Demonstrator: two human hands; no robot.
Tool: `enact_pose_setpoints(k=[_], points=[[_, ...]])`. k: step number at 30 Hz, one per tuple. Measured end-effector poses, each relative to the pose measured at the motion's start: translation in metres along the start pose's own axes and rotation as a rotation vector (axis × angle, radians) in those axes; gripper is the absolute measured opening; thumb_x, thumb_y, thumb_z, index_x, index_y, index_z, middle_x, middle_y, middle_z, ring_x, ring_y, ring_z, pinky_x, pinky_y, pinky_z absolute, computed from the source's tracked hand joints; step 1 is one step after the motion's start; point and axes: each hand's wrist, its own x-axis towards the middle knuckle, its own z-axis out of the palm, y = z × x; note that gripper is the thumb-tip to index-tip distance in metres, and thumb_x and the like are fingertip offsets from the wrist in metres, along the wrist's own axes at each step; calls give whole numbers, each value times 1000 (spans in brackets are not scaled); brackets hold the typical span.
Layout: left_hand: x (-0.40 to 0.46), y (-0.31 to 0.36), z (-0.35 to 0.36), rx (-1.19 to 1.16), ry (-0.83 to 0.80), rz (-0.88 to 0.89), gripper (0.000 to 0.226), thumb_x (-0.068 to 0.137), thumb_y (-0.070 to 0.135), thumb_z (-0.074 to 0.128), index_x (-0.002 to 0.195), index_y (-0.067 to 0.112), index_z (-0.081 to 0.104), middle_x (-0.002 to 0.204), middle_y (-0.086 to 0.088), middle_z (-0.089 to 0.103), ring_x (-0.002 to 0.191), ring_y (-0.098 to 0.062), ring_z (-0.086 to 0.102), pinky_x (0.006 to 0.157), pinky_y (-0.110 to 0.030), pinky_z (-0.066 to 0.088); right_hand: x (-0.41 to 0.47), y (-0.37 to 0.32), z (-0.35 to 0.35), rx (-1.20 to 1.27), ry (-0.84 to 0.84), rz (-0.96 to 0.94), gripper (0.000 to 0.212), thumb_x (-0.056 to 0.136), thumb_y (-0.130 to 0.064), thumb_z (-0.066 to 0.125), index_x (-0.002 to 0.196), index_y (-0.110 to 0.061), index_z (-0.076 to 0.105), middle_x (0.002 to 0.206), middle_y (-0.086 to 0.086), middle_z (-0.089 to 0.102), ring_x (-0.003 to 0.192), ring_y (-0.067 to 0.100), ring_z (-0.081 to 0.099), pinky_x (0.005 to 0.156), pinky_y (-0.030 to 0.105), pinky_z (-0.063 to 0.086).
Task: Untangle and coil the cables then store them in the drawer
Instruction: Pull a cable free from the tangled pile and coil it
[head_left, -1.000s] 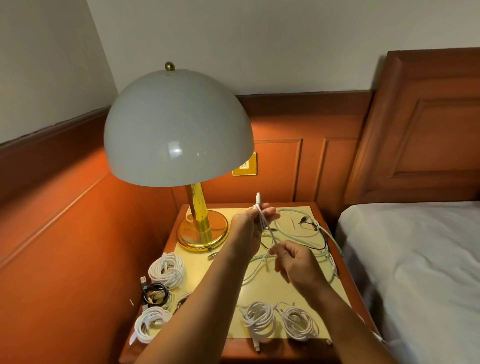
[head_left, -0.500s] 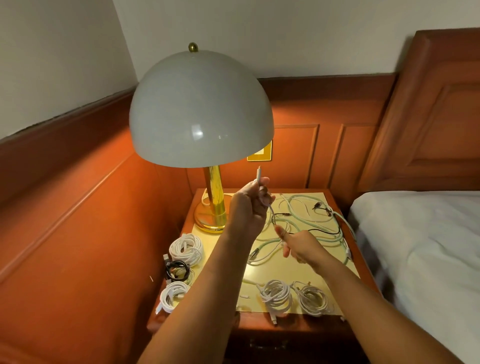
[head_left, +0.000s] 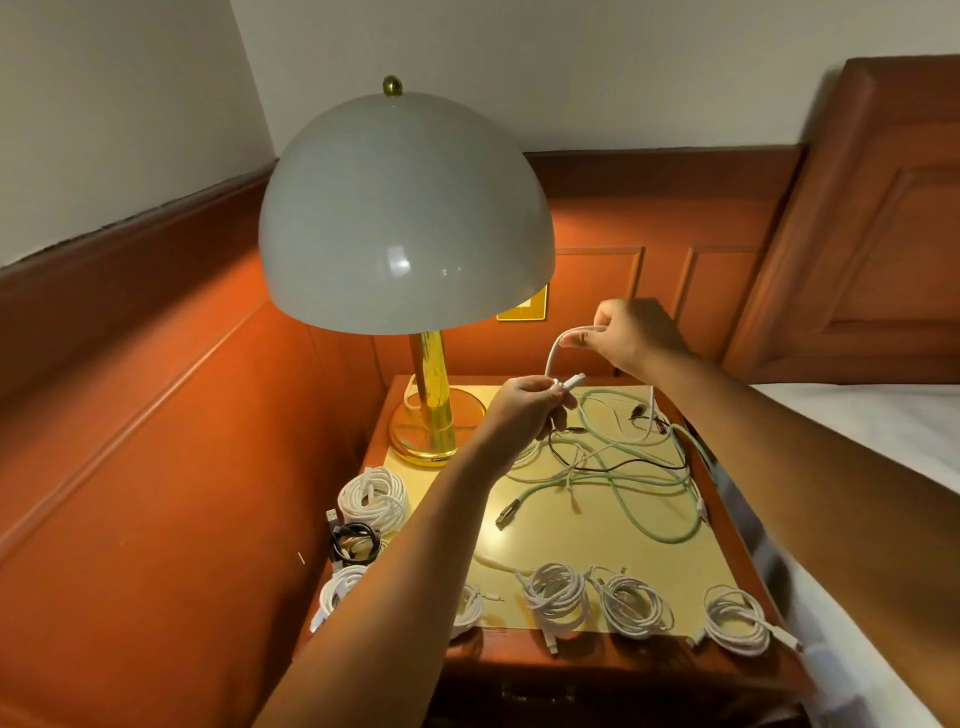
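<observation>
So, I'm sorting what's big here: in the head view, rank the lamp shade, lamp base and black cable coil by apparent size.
1. lamp shade
2. lamp base
3. black cable coil, though it's nearer the camera.

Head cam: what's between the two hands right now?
A short arc of white cable runs between them: the left hand pinches the plug end, the right hand holds the cable higher up. Nothing else lies in that gap in the head view.
</observation>
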Motion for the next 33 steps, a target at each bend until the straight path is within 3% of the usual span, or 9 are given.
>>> enact_pose_setpoints(k=[6,9,12,17,22,25,27,30,33], points=[[15,-10,-12,30,107,-88,27,102,12,44,96,-5,64,74,-9,64,60,-15,56,51,-17,45,-11,-21,-27,0,-129,-288,20,94,-21,62,105,-6,69,97,3,59,90,14,49,77,26,35],[17,-13,-15,-137,148,-107,26,102,11,44,106,-8,62,83,-13,67,66,-18,63,55,-20,51,-30,-29,-32,14,-248,-299,21,99,-16,52,107,-5,69,89,-1,59,85,14,54,68,21,36],[17,-11,-16,-403,168,-118,27,102,10,41,115,-7,57,95,-16,68,76,-18,68,62,-20,53,-53,-24,-19,216,-356,-206,24,99,-7,47,109,-10,68,75,-3,58,62,8,49,49,11,33],[20,-7,-7,-640,240,-157,32,102,8,36,125,-9,50,113,-20,66,97,-24,65,83,-29,49,-82,1,20,605,-396,3,27,99,-5,45,119,-12,62,88,5,60,78,14,55,65,23,45],[19,-10,9,-831,303,-192,32,104,12,32,122,-6,51,104,-16,67,99,-28,63,99,-35,43,-101,8,62,740,-455,210,24,100,-26,51,95,-7,65,71,6,59,63,15,51,60,28,42],[20,-13,8,-922,341,-181,28,104,13,36,110,-5,56,86,-11,63,82,-22,63,86,-29,50,-100,13,78,697,-473,276,56,93,-52,51,84,0,67,63,5,59,55,13,50,57,26,42],[22,-17,5,-953,341,-171,28,105,15,35,103,-3,57,75,-7,58,69,-16,57,73,-25,50,-92,17,86,705,-486,327,64,91,-57,50,84,4,68,62,7,57,55,14,48,56,26,41],[23,-24,-2,-949,317,-154,31,106,16,32,99,-1,56,59,0,50,51,-9,46,61,-22,41,-72,19,94,671,-554,315,43,101,-39,44,88,-6,69,70,5,53,66,15,45,64,28,39],[21,-30,-11,-810,251,-131,31,106,16,30,99,-1,56,56,2,46,49,-6,41,57,-20,36,-50,21,94,517,-554,225,26,102,-20,45,96,-12,69,80,1,55,75,14,47,66,27,39]])
